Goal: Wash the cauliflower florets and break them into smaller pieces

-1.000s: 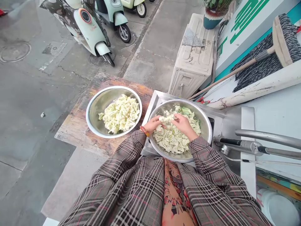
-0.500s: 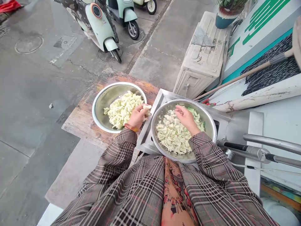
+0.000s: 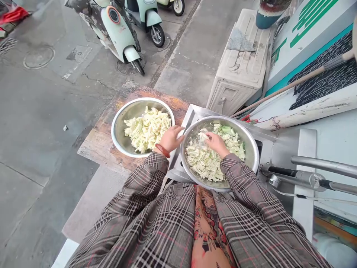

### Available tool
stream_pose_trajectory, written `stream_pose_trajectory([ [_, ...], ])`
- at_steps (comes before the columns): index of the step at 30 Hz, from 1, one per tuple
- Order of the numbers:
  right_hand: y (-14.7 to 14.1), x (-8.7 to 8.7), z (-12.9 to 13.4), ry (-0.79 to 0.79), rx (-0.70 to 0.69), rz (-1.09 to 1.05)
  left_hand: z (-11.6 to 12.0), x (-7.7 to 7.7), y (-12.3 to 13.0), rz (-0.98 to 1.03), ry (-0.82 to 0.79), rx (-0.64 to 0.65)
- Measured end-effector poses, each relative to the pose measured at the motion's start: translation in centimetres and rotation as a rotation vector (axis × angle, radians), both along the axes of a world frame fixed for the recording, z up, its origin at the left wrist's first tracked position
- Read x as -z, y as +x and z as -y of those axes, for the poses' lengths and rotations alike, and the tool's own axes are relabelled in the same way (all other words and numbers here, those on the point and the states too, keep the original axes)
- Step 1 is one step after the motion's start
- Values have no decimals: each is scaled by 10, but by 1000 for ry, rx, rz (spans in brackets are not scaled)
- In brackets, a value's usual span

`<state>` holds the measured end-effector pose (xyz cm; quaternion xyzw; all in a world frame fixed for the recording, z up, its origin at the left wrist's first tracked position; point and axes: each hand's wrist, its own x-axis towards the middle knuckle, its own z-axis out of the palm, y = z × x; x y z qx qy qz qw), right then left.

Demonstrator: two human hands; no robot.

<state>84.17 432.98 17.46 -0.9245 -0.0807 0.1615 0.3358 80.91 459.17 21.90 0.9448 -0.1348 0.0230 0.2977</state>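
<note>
On the left, a metal bowl point(image 3: 118, 130) holds a heap of cauliflower florets point(image 3: 149, 128). My left hand point(image 3: 170, 138), with a reddish band at the wrist, is between this bowl and a second one. Its thumb and fingers close around a small pale piece of cauliflower point(image 3: 180, 133), partly hidden by them. My right hand point(image 3: 216, 144) is over the second metal bowl point(image 3: 252, 149), fingertips pinched at a cauliflower floret point(image 3: 202, 134) by the water's surface. That bowl contains water with many cut cauliflower pieces point(image 3: 205, 162) and some green leaves and stalk point(image 3: 227, 130).
The left bowl stands on a worn wooden board point(image 3: 97, 145); the right one rests on a metal stand point(image 3: 192, 111). Metal bars point(image 3: 323, 171) jut in at right. Farther off are a dirty white outdoor unit point(image 3: 240, 70), a long pole point(image 3: 295, 83) and parked scooters point(image 3: 122, 37).
My left hand has shifted right and slightly down, away from the left bowl's heap. My right hand's fingers have dropped lower to the floating pieces. The view has tilted slightly.
</note>
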Motion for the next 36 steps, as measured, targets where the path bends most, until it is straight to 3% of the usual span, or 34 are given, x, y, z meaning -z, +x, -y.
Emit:
stream_pose_trajectory([
  [2,-1,-10,22,291,114,-58,28,15,-7,-134,76,220],
  [4,-4,-21,41,548,159,-124,49,27,-14,-221,184,327],
  [7,-11,-33,56,764,175,-198,72,39,-20,-283,327,329],
  [9,-15,-33,55,763,212,-186,80,45,-21,-318,353,315],
  [11,-16,-30,46,608,220,-138,82,49,-19,-354,285,300],
  [13,-17,-25,33,343,127,-65,77,49,-15,-374,105,227],
  [17,-21,-15,0,-147,-213,71,56,36,-1,-445,-493,-57],
  [19,-25,-10,-16,-330,-305,54,46,23,5,-545,-814,-166],
  [22,-30,-3,-29,-467,-336,5,38,7,9,-684,-1134,-175],
  [24,-32,-1,-24,-452,-321,4,37,5,11,-720,-1197,-155],
  [27,-30,-4,2,-252,-177,9,42,12,14,-688,-1011,-162],
  [29,-29,-13,26,18,-18,-12,48,19,17,-604,-691,-80],
  [32,-34,-34,55,444,161,-107,58,24,19,-510,-121,162],
  [34,-42,-47,67,684,229,-211,67,23,16,-560,201,313],
  [36,-51,-55,70,879,278,-291,76,22,9,-624,417,384],
])
